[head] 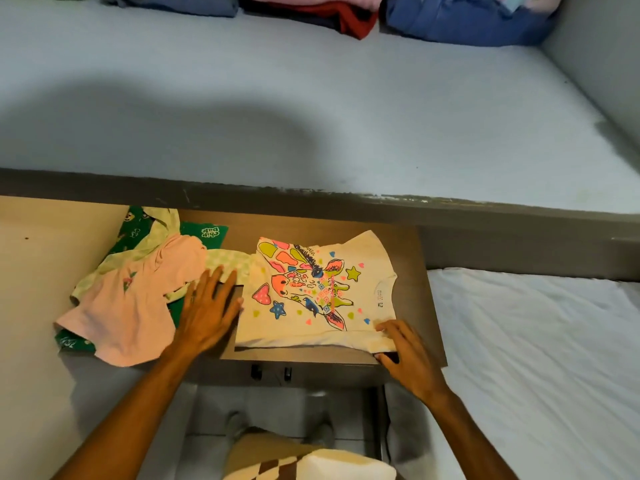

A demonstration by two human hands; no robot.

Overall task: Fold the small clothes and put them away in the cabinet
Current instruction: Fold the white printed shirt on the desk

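A small white T-shirt with a bright giraffe print (311, 289) lies spread flat on a brown table top (412, 247). My left hand (209, 306) rests flat with fingers apart on the table at the shirt's left edge, holding nothing. My right hand (405, 351) pinches the shirt's near right corner by its sleeve. To the left lies a loose heap: a pink garment (138, 306) over a pale green checked piece (152, 244) and a dark green printed piece (204, 233).
Beyond the table runs a wide grey cabinet shelf (311, 116) with folded stacks at its back: blue-grey (180, 3), red and pink (332, 12), blue denim (464, 19). A white-sheeted bed (536, 358) lies to the right. The shelf's dark front edge (311, 197) borders the table.
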